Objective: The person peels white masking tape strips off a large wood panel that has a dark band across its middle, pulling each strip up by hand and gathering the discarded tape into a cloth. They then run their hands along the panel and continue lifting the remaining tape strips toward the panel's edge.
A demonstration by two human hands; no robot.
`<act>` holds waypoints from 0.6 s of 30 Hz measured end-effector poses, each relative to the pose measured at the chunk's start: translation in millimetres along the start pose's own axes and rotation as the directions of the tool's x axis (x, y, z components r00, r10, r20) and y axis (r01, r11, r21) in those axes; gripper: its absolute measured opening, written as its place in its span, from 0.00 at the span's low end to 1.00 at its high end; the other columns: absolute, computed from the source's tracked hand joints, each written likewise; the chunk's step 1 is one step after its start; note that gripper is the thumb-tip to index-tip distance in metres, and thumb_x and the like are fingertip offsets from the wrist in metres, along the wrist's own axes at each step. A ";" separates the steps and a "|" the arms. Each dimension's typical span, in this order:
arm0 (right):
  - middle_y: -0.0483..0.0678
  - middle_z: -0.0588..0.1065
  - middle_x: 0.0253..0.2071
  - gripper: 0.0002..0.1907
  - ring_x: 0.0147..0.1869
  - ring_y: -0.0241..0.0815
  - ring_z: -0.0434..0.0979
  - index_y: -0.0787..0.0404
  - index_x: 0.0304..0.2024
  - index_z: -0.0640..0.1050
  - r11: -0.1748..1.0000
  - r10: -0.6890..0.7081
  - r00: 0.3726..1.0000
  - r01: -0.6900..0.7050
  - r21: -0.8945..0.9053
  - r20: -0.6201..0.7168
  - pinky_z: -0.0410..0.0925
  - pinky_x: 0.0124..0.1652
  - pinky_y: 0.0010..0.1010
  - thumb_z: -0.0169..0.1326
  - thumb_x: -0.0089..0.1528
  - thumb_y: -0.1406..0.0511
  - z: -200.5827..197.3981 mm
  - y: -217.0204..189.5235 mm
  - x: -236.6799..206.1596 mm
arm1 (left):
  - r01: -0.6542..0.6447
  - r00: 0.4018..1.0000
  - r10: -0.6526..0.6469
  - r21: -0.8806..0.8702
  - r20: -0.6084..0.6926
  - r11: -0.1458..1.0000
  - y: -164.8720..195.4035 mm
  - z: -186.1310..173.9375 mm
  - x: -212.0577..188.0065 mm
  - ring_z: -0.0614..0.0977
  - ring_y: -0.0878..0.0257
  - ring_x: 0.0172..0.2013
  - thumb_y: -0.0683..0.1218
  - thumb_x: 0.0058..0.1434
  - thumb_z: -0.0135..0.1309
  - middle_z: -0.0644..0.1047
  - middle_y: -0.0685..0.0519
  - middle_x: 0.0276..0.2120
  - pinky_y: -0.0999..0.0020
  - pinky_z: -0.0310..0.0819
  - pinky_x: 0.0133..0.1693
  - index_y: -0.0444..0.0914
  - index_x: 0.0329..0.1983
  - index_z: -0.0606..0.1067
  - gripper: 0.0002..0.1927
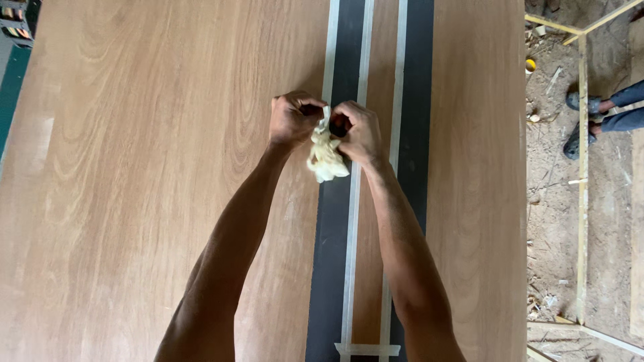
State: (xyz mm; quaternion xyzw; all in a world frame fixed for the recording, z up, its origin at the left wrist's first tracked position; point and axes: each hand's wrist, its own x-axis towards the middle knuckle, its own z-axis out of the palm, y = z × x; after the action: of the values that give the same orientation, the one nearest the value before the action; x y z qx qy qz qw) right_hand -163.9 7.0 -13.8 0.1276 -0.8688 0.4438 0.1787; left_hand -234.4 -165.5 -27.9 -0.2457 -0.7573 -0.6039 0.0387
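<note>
Head view, left hand point(292, 119) and right hand point(359, 133) both pinching crumpled tape wad point(325, 155), hanging lengthwise along the board point(161, 174)

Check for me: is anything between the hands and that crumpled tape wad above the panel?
Nothing visible. The left hand and right hand both grip the tape wad directly, over the dark stripes of the wood panel.

No packages, labels, signs or screens can be made out. The wooden panel point(168, 167) carries none at any edge or corner. A dark object with coloured patches at the far left corner point(17, 23) is too cropped to identify.
</note>
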 end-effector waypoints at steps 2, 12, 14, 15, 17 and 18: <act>0.44 0.75 0.32 0.14 0.32 0.34 0.76 0.63 0.31 0.75 0.992 0.058 0.998 -0.060 -0.109 -0.024 0.70 0.31 0.29 0.68 0.48 0.75 4.4 -0.8 2.8 | 0.019 1.000 -0.019 -0.062 -0.003 0.998 -2.2 1.1 2.7 0.86 0.68 0.30 0.34 0.52 0.64 0.84 0.53 0.32 0.74 0.82 0.34 0.37 0.34 0.85 0.08; 0.49 0.75 0.29 0.06 0.30 0.46 0.77 0.62 0.30 0.74 0.969 0.107 0.987 -0.129 -0.210 -0.116 0.66 0.30 0.38 0.60 0.56 0.71 14.3 6.4 27.8 | 0.062 0.992 -0.074 -0.113 -0.098 0.992 -9.1 1.8 16.4 0.84 0.70 0.30 0.38 0.56 0.63 0.85 0.51 0.30 0.73 0.79 0.34 0.35 0.38 0.84 0.07; 0.49 0.75 0.29 0.06 0.31 0.46 0.77 0.62 0.31 0.75 0.973 0.093 0.987 -0.119 -0.198 -0.132 0.67 0.30 0.37 0.60 0.56 0.70 14.5 3.7 31.4 | 0.053 0.994 -0.066 -0.137 -0.092 0.989 -9.3 1.0 15.5 0.84 0.70 0.30 0.39 0.53 0.65 0.84 0.52 0.29 0.73 0.79 0.35 0.35 0.40 0.83 0.11; 0.49 0.75 0.29 0.06 0.31 0.46 0.77 0.62 0.31 0.75 0.975 0.086 0.986 -0.112 -0.191 -0.140 0.67 0.30 0.37 0.61 0.56 0.70 14.6 2.4 34.3 | 0.047 0.994 -0.061 -0.146 -0.090 0.988 -9.9 1.0 15.7 0.83 0.71 0.31 0.40 0.51 0.66 0.84 0.53 0.29 0.73 0.79 0.35 0.34 0.41 0.83 0.13; 0.49 0.75 0.28 0.05 0.30 0.46 0.77 0.61 0.31 0.75 0.961 0.158 0.977 -0.186 -0.206 -0.144 0.67 0.30 0.37 0.60 0.57 0.69 15.0 1.5 40.8 | 0.074 0.993 -0.087 -0.159 -0.075 0.984 -12.4 1.7 16.8 0.82 0.71 0.31 0.40 0.50 0.65 0.83 0.53 0.29 0.73 0.80 0.35 0.34 0.43 0.83 0.15; 0.49 0.75 0.28 0.05 0.31 0.45 0.77 0.61 0.31 0.75 0.958 0.174 0.975 -0.200 -0.204 -0.140 0.67 0.31 0.37 0.60 0.57 0.69 16.6 2.7 44.9 | 0.089 0.992 -0.103 -0.168 -0.075 0.982 -14.0 2.1 18.3 0.82 0.71 0.31 0.40 0.50 0.65 0.83 0.54 0.30 0.73 0.80 0.36 0.34 0.44 0.82 0.16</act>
State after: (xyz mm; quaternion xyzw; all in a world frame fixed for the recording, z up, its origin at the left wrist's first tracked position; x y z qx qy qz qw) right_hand -208.8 -7.8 -5.7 -0.0026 -0.9078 0.3680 0.2010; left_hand -255.8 -159.8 -34.5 -0.1857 -0.7136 -0.6752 0.0209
